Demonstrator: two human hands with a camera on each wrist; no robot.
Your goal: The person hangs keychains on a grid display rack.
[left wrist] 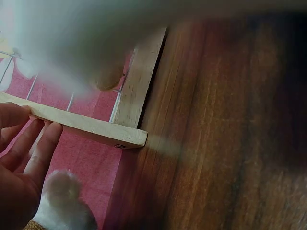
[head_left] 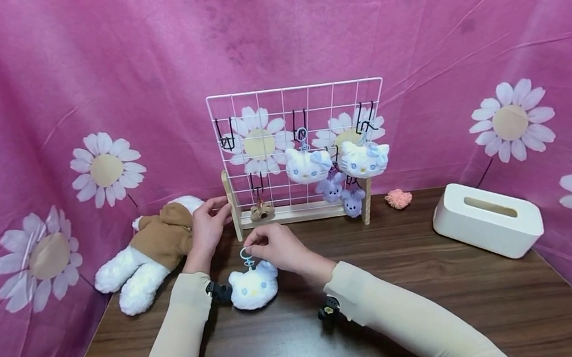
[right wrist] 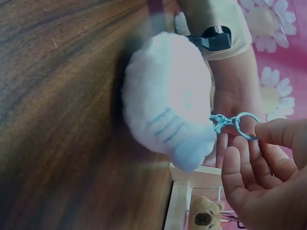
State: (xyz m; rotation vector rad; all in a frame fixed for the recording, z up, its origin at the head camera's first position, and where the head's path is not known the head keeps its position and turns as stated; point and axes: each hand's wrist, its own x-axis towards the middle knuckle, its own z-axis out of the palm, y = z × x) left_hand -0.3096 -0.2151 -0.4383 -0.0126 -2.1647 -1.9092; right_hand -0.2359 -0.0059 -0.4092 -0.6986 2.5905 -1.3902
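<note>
My right hand (head_left: 285, 248) pinches the blue ring (right wrist: 247, 126) of a white plush cat keychain (head_left: 253, 286) between thumb and forefinger. The plush hangs below the ring, low over the table, its blue bow to one side. At the left end of the white wire grid rack (head_left: 293, 88), my left hand (head_left: 210, 227) holds the wooden side post (left wrist: 86, 123), thumb on one face and fingertips on the other. Two similar white cat plushes (head_left: 308, 165) hang at the rack's right half, above purple plush keychains (head_left: 331, 187). A small brown bear keychain (head_left: 262, 211) hangs low on the left.
A plush toy in a brown top (head_left: 162, 243) lies left of the rack, beside my left forearm. Black hooks (head_left: 226, 141) stick out from the grid. To the right are a pink fluffy piece (head_left: 398, 198) and a white tissue box (head_left: 485, 233). Pink flowered cloth (head_left: 270, 29) hangs behind.
</note>
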